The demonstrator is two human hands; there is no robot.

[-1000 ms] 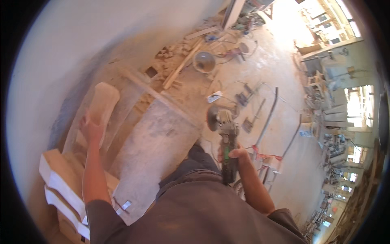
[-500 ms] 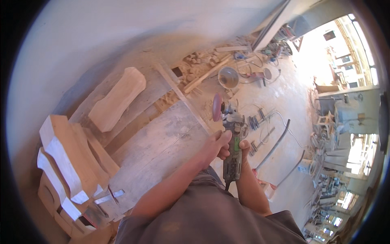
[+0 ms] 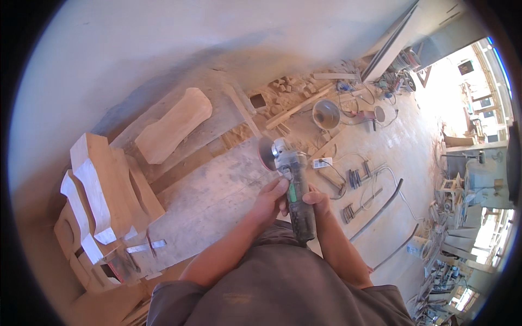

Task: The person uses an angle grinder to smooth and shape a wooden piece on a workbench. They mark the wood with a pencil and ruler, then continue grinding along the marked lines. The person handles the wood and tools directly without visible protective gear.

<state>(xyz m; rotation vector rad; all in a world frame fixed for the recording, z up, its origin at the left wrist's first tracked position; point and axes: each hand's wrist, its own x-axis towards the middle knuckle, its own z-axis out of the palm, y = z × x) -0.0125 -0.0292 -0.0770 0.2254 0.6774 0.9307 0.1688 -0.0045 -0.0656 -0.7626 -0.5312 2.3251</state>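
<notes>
left hand [image 3: 270,199] and right hand [image 3: 317,201] both grip the angle grinder [image 3: 296,190], held before the torso [image 3: 272,285], disc [image 3: 266,154] well apart from the shaped wood piece [image 3: 174,126] at left, so likely tool-readying; next move calls for a steady two-handed hold.

- The dusty, greyish bench [image 3: 212,204] has two broad surfaces with a gap between them.
- On its farther surface, a shaped wooden piece [image 3: 174,127] lies flat, at a slant.
- On the nearer surface, a pale flat strip [image 3: 137,249] lies near the left end, just beside a pile of curved wooden parts [image 3: 100,185], whose footing is hidden.
- The dusty concrete floor [image 3: 402,146] carries small wood offcuts [image 3: 283,85], a long wooden strip [image 3: 299,107], a round metal bowl [image 3: 326,114], a white power strip [image 3: 322,162] and a dark bar [image 3: 379,215].
</notes>
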